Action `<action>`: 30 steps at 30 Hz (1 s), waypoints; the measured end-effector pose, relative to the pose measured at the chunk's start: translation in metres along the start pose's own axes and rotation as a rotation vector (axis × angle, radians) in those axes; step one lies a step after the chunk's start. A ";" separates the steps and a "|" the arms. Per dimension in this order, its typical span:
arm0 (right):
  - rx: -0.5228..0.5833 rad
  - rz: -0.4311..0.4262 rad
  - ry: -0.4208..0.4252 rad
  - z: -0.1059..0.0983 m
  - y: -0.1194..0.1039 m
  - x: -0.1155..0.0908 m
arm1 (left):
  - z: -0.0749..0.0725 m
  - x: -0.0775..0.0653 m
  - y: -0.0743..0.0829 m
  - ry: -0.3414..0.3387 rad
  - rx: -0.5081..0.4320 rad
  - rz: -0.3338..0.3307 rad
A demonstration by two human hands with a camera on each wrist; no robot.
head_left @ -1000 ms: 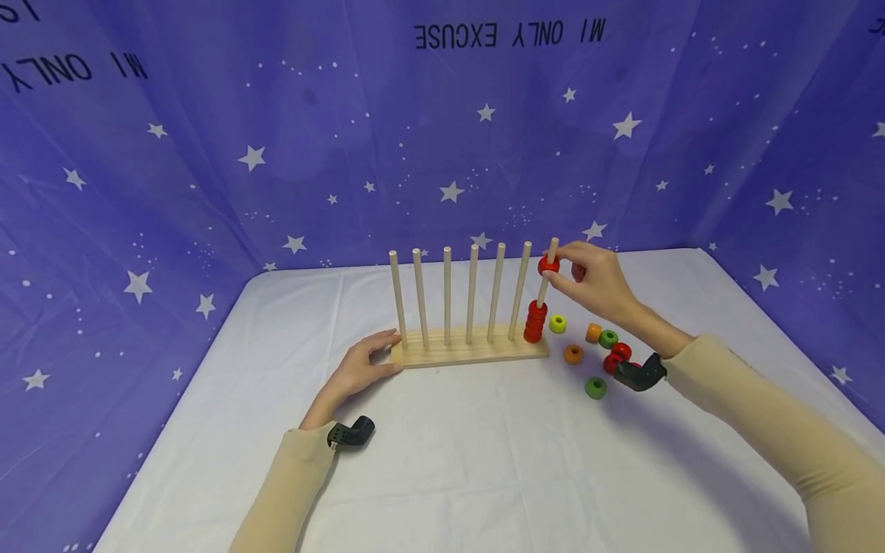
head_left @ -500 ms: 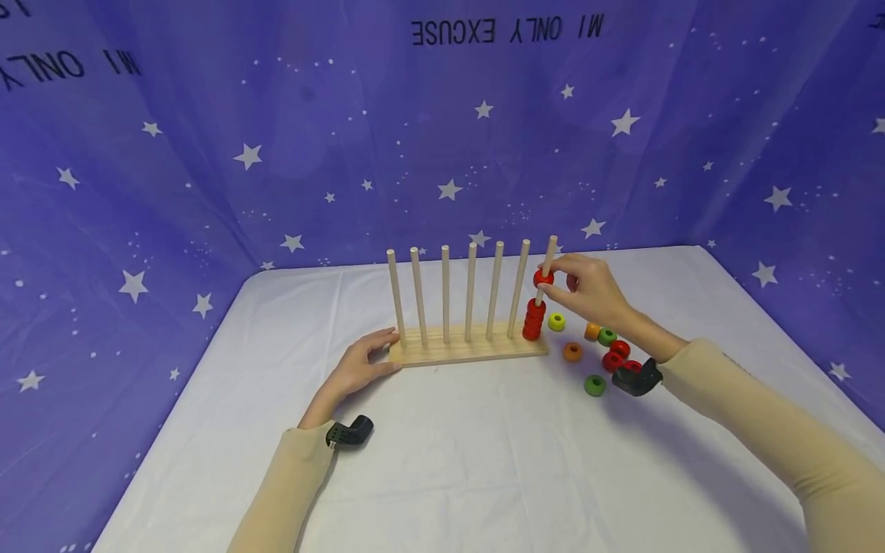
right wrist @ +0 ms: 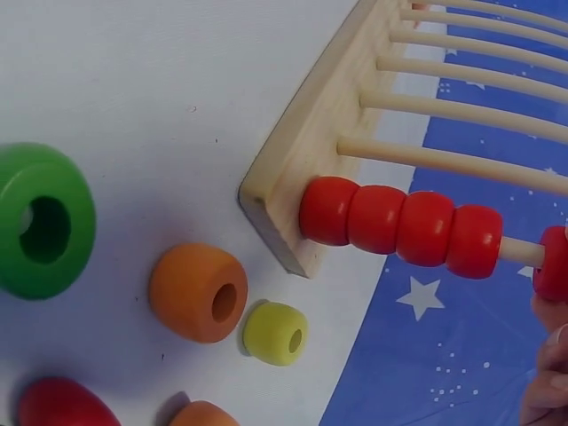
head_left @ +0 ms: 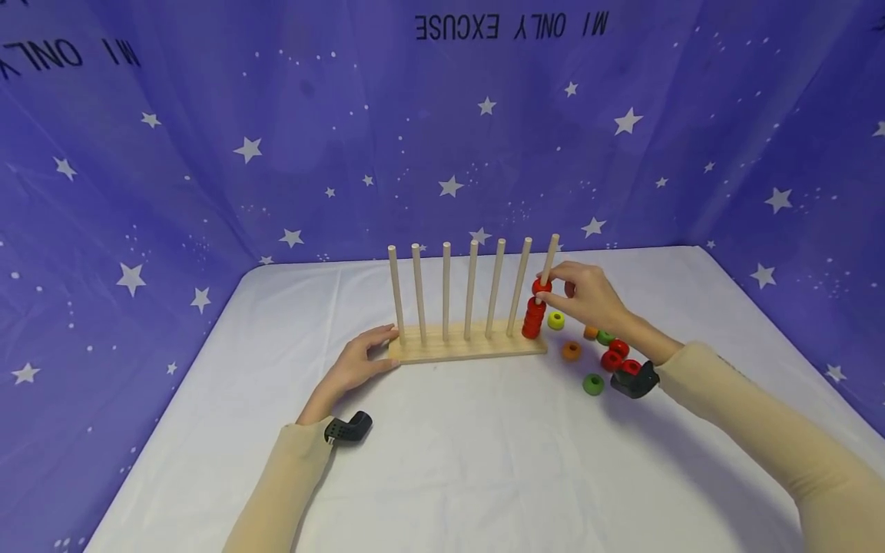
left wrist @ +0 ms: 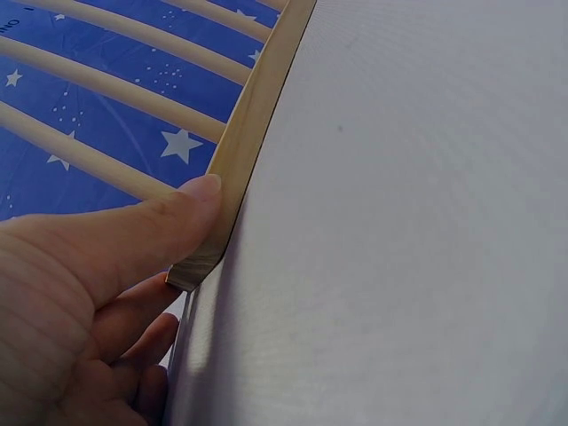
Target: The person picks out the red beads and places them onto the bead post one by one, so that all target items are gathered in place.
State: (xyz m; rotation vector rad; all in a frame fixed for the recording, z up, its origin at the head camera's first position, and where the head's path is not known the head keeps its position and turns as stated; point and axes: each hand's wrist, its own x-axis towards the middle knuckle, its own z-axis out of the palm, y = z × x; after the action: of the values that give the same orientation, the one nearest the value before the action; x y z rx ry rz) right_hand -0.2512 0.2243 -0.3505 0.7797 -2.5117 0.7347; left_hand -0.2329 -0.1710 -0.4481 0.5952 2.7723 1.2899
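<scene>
A wooden peg board (head_left: 470, 352) with several upright pegs stands on the white table. My left hand (head_left: 358, 361) holds the board's left end, the thumb (left wrist: 182, 217) on its front side and the other fingers around the end. Several red beads (right wrist: 399, 222) are stacked at the bottom of the rightmost peg (head_left: 553, 250). My right hand (head_left: 586, 293) pinches another red bead (head_left: 542, 287), which is threaded on that same peg. In the right wrist view a small gap of bare peg shows between this bead and the stack. Only some fingertips (right wrist: 550, 373) of that hand appear there.
Loose beads lie right of the board: a yellow bead (head_left: 556, 320), an orange bead (head_left: 571, 351), a green bead (head_left: 593, 384), several red beads (head_left: 611, 360) and others partly behind the right wrist. A purple star-patterned curtain (head_left: 449, 138) rises behind the table.
My right hand has moved down along the rightmost peg with the red bead, from near the top to a little above the stack. The left hand stays on the board's end.
</scene>
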 end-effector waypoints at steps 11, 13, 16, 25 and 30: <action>0.004 0.032 -0.054 0.005 0.002 -0.003 | 0.000 0.001 -0.002 -0.003 -0.002 -0.005; -0.001 0.048 -0.064 0.005 0.002 -0.003 | 0.000 0.001 -0.002 -0.004 0.003 -0.006; -0.004 0.065 -0.075 0.006 0.002 -0.002 | 0.000 0.001 -0.001 -0.004 -0.005 -0.013; -0.013 0.078 -0.089 0.009 0.004 -0.005 | 0.001 0.000 0.000 -0.009 -0.003 -0.014; -0.007 0.094 -0.100 0.010 0.005 -0.005 | 0.000 0.000 0.001 -0.006 -0.002 -0.024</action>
State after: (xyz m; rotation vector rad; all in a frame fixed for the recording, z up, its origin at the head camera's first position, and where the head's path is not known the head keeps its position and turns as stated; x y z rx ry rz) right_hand -0.2522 0.2240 -0.3628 0.7173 -2.6549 0.7347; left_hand -0.2324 -0.1699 -0.4472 0.5626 2.7639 1.2844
